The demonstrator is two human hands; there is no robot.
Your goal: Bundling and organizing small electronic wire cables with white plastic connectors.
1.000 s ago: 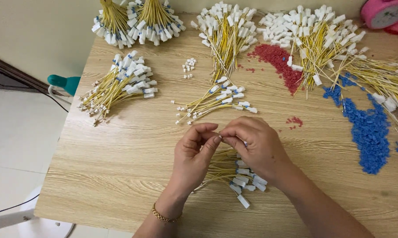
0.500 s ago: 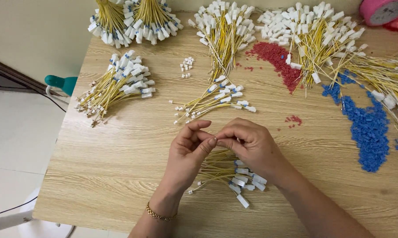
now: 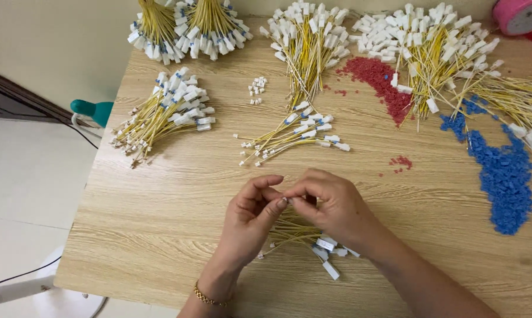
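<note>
Both hands, left hand [image 3: 251, 215] and right hand [image 3: 331, 206], pinch one yellow wire [image 3: 289, 227] at centre frame; we keep fingertips tight, bundle [image 3: 304, 235] underneath undisturbed.

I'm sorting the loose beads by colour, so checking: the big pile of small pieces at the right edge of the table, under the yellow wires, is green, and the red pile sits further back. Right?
Not quite. In the head view the big pile at the right edge is blue, not green. The rest holds: it lies by the yellow wires on the wooden table, and the red pile sits further back.
</note>
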